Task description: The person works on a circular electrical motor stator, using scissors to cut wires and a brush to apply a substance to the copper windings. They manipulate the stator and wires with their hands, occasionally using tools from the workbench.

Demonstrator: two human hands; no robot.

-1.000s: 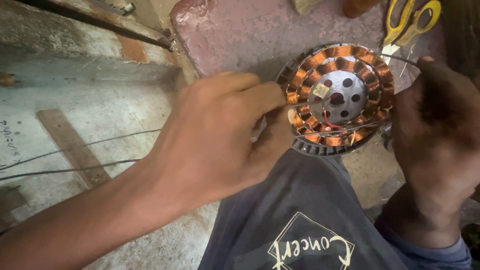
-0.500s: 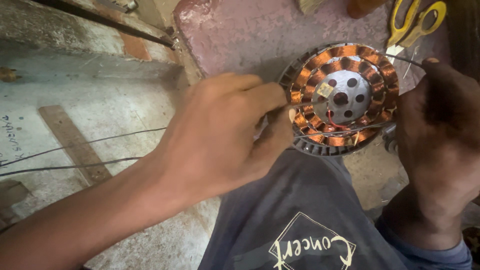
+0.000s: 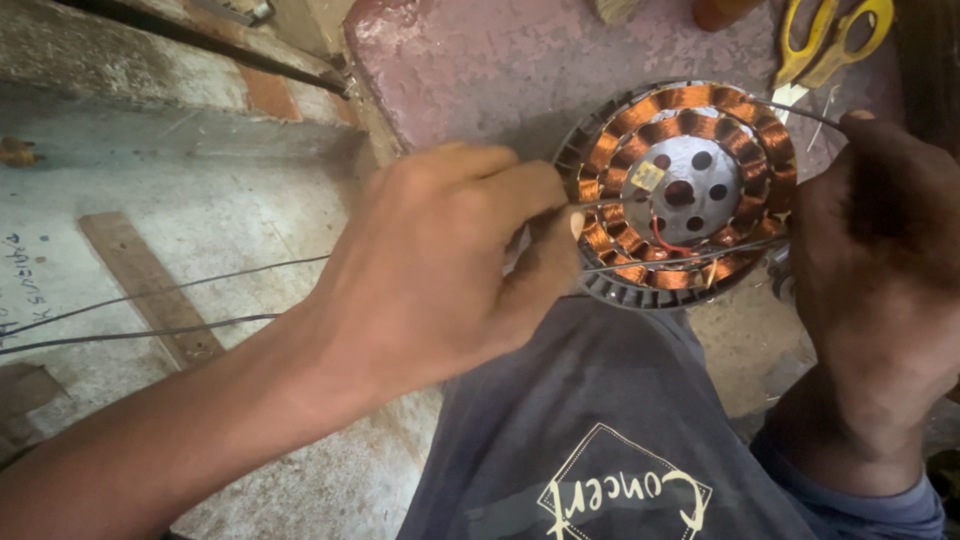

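- Pinching thin wire (image 3: 690,262), the left hand (image 3: 440,265) meets the copper-wound stator (image 3: 680,195) at its nine o'clock edge.
- The right hand (image 3: 880,270) clasps the stator's three o'clock rim.
- The stator rests on the knee; yellow scissors (image 3: 830,35) lie at one o'clock.

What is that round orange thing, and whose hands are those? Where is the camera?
The camera sits on a person's head and looks down, so both hands are that person's own. The round thing is a motor part: a metal ring wrapped in shiny copper wire, with a grey middle full of holes. It rests by the person's knee, against a pink stone slab. The left hand pinches a thin wire that crosses the ring. The right hand grips the ring's edge. Yellow scissors lie on the slab. Two thin dark wires run across the concrete floor.
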